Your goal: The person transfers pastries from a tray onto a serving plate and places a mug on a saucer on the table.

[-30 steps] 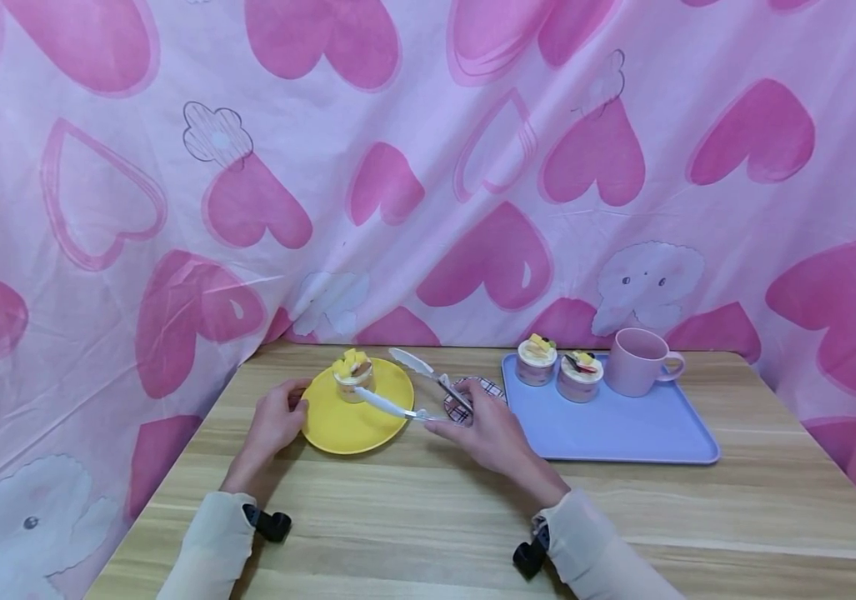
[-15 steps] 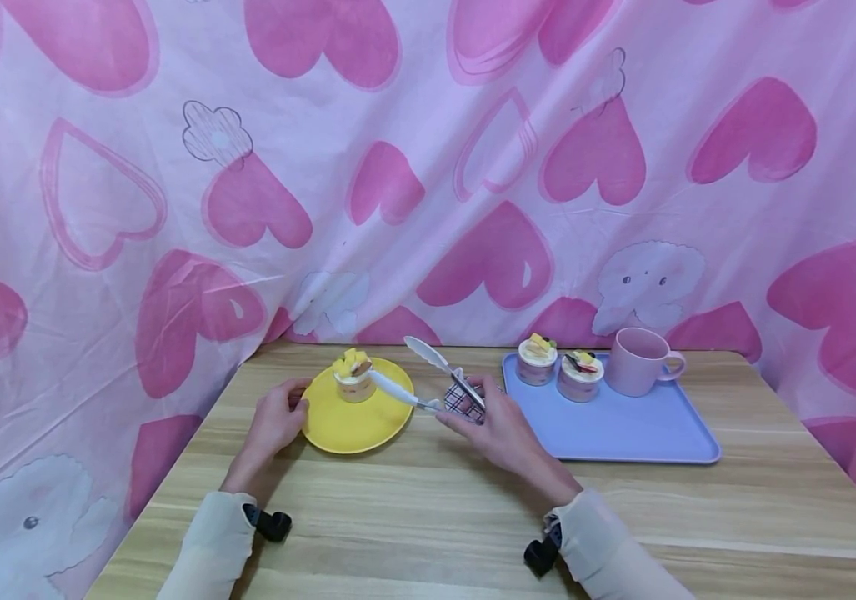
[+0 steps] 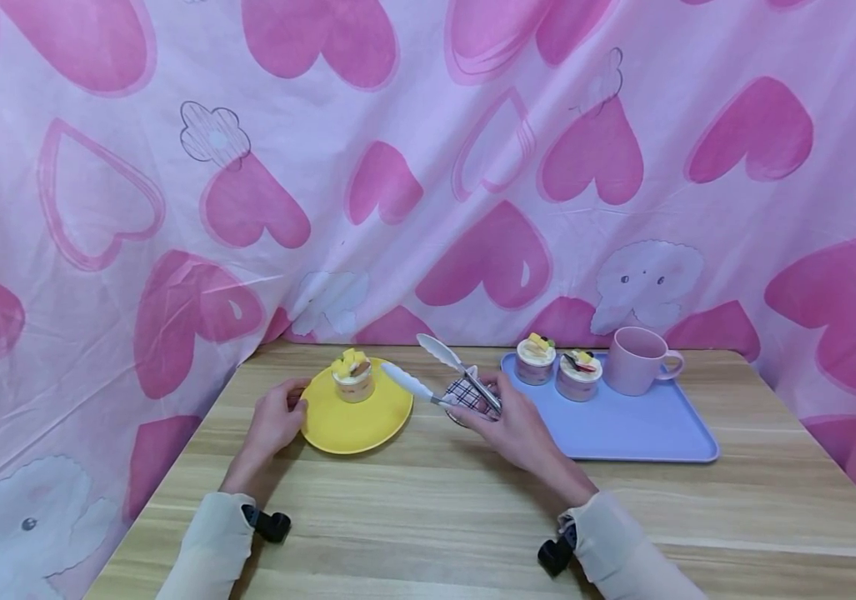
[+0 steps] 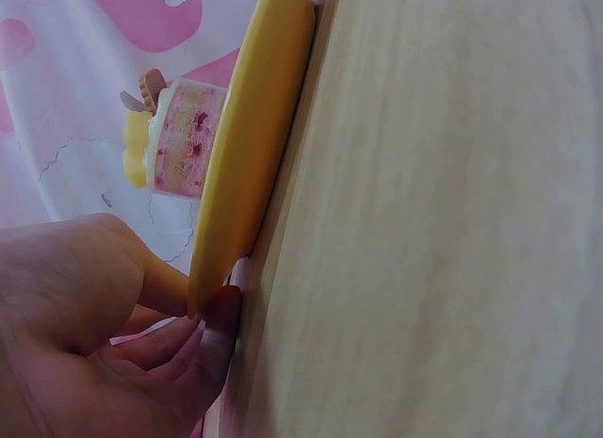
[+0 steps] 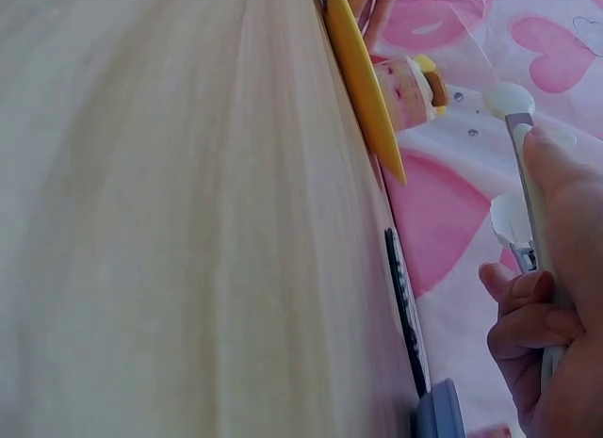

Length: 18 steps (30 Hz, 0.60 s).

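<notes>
Head view, yellow plate [image 3: 348,432]: it lies left of centre in the lower half, bearing one dessert cup [image 3: 354,387] with yellow cubes on top.
Head view, your left hand [image 3: 276,415]: it grips the plate's left rim.
Head view, your right hand [image 3: 516,429]: you hold the metal tongs [image 3: 407,382] just right of the plate, their white tips spread apart with nothing between them.
Head view, plaid coaster [image 3: 463,392]: near the middle, partly hidden behind the tongs and your hand.
Head view, blue tray [image 3: 638,437]: right of centre, with a left cup [image 3: 536,368], a right cup [image 3: 578,383] and a pink mug [image 3: 632,367] along its far side.
Left wrist view, plate: seen edge-on at upper centre; you pinch its rim at lower left, fingers underneath.
Left wrist view, dessert cup: it stands on the plate at upper left, pink layers showing through its side.
Right wrist view, tongs: your curled fingers hold them at the right edge, their tips apart from the cup at upper centre.
</notes>
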Tool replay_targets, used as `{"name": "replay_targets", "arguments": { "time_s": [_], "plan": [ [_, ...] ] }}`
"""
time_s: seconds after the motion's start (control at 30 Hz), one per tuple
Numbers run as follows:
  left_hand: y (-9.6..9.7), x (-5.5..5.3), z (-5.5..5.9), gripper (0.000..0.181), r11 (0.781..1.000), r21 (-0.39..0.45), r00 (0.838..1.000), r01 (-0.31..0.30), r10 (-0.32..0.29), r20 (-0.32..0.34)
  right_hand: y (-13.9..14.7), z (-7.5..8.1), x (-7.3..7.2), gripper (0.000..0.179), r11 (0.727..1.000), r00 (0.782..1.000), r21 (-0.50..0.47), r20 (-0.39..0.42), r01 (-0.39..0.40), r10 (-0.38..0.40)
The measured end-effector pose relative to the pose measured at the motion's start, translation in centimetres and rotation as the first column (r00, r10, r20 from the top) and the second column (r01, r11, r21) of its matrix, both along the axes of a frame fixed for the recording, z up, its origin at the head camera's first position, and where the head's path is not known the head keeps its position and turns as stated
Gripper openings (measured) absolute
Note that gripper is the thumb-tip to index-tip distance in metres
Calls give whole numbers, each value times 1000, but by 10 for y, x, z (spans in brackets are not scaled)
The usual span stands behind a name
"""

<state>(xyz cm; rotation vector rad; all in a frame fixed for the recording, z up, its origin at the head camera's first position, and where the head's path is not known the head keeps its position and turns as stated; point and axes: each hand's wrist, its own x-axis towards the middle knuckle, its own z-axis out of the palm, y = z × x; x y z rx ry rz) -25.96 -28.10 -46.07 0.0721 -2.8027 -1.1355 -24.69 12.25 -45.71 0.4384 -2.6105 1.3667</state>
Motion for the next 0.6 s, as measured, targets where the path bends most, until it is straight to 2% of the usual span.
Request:
{"name": "replay_targets", "arguments": {
  "time_s": [0.4,0.6],
  "plan": [
    [-2,-2,-2,44,1000,-7,1000,5,-6,-21,18,1,-2,69,997,996,24,-45,73,-72],
    [-2,-2,-2,44,1000,0,1000,5,-5,-9,28,1,-2,74,996,996,35,-32,85,-84]
  ]
}}
